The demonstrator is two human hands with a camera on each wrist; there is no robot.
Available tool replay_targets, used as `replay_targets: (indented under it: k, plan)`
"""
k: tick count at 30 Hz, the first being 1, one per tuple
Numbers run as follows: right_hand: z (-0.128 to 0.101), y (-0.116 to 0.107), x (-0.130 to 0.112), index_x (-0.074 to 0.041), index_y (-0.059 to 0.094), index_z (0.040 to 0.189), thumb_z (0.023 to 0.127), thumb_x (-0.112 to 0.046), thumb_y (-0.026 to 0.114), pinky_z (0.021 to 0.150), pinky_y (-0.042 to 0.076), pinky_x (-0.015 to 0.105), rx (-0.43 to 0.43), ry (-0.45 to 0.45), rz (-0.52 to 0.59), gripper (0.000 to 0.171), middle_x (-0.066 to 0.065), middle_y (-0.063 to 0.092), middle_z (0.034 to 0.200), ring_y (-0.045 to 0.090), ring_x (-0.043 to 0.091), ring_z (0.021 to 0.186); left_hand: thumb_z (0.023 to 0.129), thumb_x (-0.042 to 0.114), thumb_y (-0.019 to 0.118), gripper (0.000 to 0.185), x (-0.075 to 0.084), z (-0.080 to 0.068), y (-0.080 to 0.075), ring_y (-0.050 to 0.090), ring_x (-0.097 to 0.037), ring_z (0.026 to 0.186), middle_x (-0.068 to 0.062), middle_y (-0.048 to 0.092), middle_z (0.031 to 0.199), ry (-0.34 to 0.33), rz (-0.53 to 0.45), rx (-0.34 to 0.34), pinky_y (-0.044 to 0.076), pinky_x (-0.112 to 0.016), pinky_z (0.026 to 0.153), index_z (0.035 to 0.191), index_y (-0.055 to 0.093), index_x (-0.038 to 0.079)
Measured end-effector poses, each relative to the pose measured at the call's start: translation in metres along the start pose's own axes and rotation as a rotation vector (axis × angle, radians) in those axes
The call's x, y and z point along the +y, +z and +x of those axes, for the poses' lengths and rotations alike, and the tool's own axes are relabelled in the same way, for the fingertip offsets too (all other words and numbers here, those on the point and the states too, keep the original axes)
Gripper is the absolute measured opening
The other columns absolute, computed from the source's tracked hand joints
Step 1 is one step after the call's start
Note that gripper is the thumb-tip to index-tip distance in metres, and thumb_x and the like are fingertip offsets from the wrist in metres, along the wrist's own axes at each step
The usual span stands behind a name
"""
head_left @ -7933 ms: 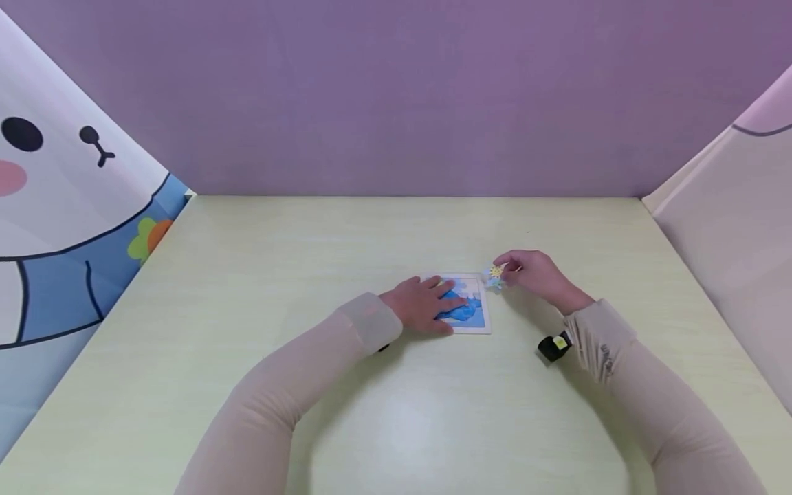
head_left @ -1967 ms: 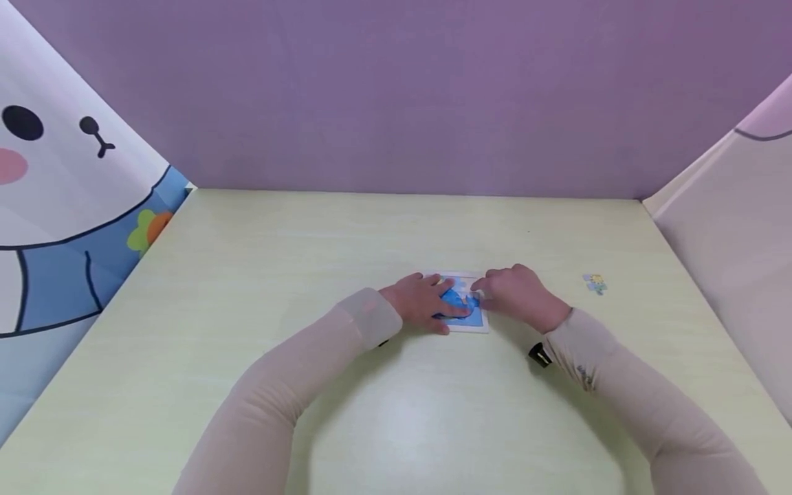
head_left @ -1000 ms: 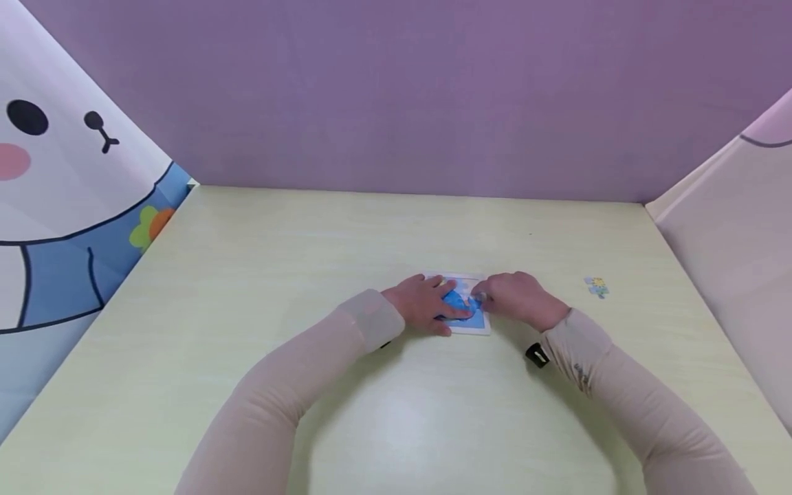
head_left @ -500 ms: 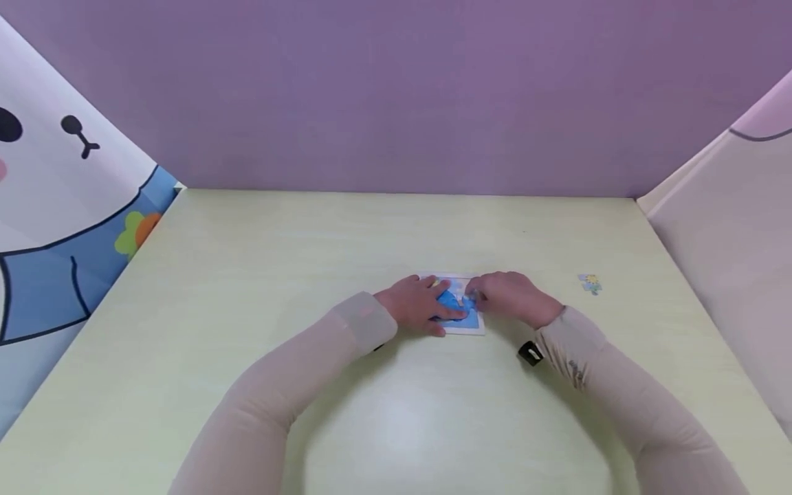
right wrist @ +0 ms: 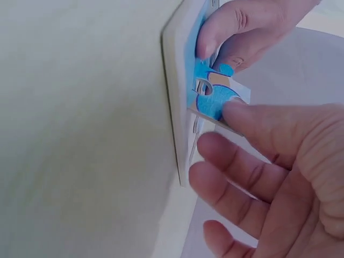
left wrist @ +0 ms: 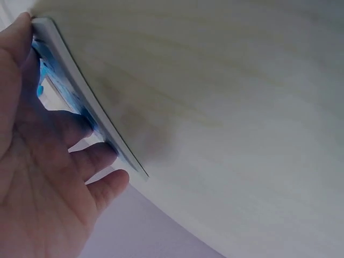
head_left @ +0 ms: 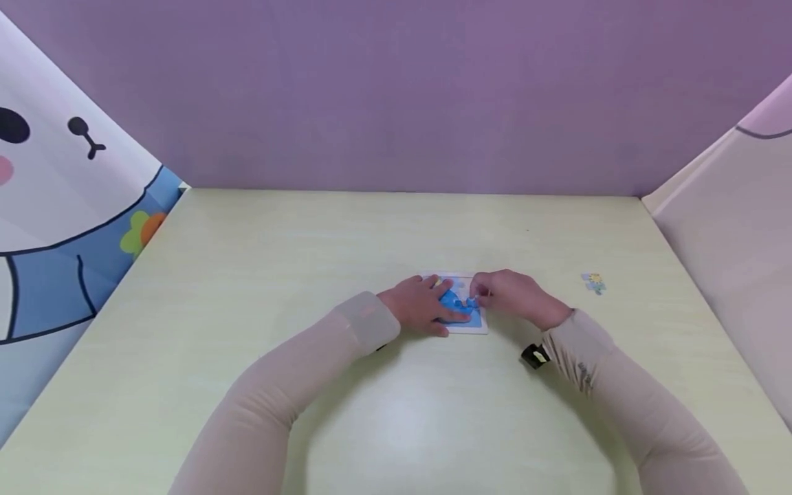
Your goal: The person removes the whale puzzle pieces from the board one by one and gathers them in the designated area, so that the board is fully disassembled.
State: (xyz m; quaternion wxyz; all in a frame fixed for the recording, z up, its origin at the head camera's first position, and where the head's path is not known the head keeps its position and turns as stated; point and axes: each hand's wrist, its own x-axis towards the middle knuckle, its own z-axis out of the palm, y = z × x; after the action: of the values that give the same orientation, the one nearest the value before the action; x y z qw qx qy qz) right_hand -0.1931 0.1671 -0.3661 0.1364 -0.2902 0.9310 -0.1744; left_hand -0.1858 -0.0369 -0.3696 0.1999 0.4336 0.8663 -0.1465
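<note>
A small puzzle board [head_left: 473, 328] with a white frame and a blue picture lies mid-table. My left hand [head_left: 433, 304] rests flat on its left part, fingers straight, holding it down; the left wrist view shows those fingers [left wrist: 80, 161] over the board's edge [left wrist: 80, 102]. My right hand [head_left: 481, 295] is at the board's right part. In the right wrist view its thumb [right wrist: 252, 121] and fingers pinch a blue puzzle piece [right wrist: 215, 102] that is tilted up out of the board [right wrist: 176, 107]. Left fingers [right wrist: 236, 27] press beside it.
A loose puzzle piece with a yellow flower [head_left: 595, 282] lies on the pale table [head_left: 396, 412] right of the hands. Purple back wall, a cartoon panel on the left and a pale panel on the right enclose the table. A black wrist camera [head_left: 533, 355] hangs under my right sleeve.
The yellow-flower piece my right hand held earlier now lies on the table at right. The right hand came back to the board and has tipped a blue piece up. Left hand unmoved.
</note>
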Motion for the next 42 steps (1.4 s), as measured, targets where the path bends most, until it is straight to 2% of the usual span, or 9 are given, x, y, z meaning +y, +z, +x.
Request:
replay_targets:
  k: [9, 17, 23, 28, 34, 39, 42]
  plan:
    - [0.001, 0.005, 0.002, -0.005, 0.066, 0.088, 0.09, -0.006, 0.066, 0.063, 0.046, 0.031, 0.147, -0.011, 0.047, 0.002, 0.0, 0.067, 0.08, 0.052, 0.011, 0.065, 0.098, 0.055, 0.038, 0.053, -0.01, -0.001, 0.005, 0.018, -0.038, 0.143, -0.013, 0.014, 0.159, -0.022, -0.014, 0.001, 0.025, -0.049, 0.111, 0.148, 0.022, 0.049]
    - [-0.009, 0.003, 0.006, -0.002, 0.072, 0.096, 0.088, -0.002, 0.065, 0.065, 0.05, 0.033, 0.191, 0.035, 0.1, 0.011, 0.006, 0.071, 0.087, 0.056, 0.011, 0.067, 0.099, 0.054, 0.039, 0.052, -0.009, -0.001, 0.006, 0.021, -0.037, 0.142, -0.014, 0.018, 0.158, -0.029, -0.027, -0.006, 0.024, -0.045, 0.112, 0.148, 0.022, 0.049]
    - [-0.018, -0.007, 0.014, 0.002, 0.072, 0.102, 0.09, -0.002, 0.064, 0.071, 0.053, 0.039, 0.236, 0.046, 0.111, 0.015, 0.014, 0.072, 0.094, 0.065, 0.019, 0.078, 0.099, 0.054, 0.037, 0.053, -0.007, 0.001, 0.005, 0.019, -0.037, 0.143, -0.013, 0.016, 0.159, -0.034, -0.012, -0.01, 0.023, -0.045, 0.113, 0.149, 0.022, 0.047]
    - [-0.029, -0.018, 0.025, 0.004, 0.071, 0.105, 0.091, 0.0, 0.062, 0.074, 0.053, 0.044, 0.303, 0.079, 0.124, 0.017, 0.019, 0.071, 0.1, 0.067, 0.027, 0.086, 0.097, 0.055, 0.042, 0.054, -0.007, 0.004, 0.007, 0.027, -0.038, 0.14, -0.008, 0.025, 0.156, -0.007, 0.015, 0.021, 0.03, -0.046, 0.109, 0.148, 0.026, 0.046]
    - [-0.045, -0.03, 0.04, 0.005, 0.07, 0.105, 0.092, -0.002, 0.06, 0.07, 0.048, 0.04, 0.361, 0.132, 0.1, 0.018, 0.021, 0.07, 0.101, 0.062, 0.025, 0.08, 0.095, 0.055, 0.045, 0.054, -0.011, 0.002, 0.008, 0.036, -0.037, 0.135, -0.008, 0.034, 0.152, 0.037, 0.009, 0.086, 0.037, -0.045, 0.104, 0.146, 0.035, 0.041]
    - [-0.064, -0.035, 0.054, 0.005, 0.07, 0.105, 0.093, -0.006, 0.061, 0.07, 0.048, 0.042, 0.408, 0.188, 0.108, 0.018, 0.021, 0.07, 0.099, 0.063, 0.029, 0.083, 0.096, 0.053, 0.046, 0.054, -0.02, -0.003, 0.012, 0.034, -0.03, 0.137, -0.005, 0.033, 0.153, 0.06, -0.016, 0.111, 0.033, -0.042, 0.107, 0.147, 0.038, 0.035]
    - [-0.079, -0.036, 0.064, 0.005, 0.07, 0.105, 0.094, -0.008, 0.06, 0.068, 0.048, 0.039, 0.424, 0.223, 0.097, 0.02, 0.022, 0.07, 0.098, 0.063, 0.031, 0.084, 0.096, 0.052, 0.047, 0.055, -0.024, -0.006, 0.013, 0.028, -0.029, 0.14, -0.003, 0.031, 0.155, 0.062, -0.047, 0.107, 0.027, -0.045, 0.111, 0.147, 0.039, 0.033]
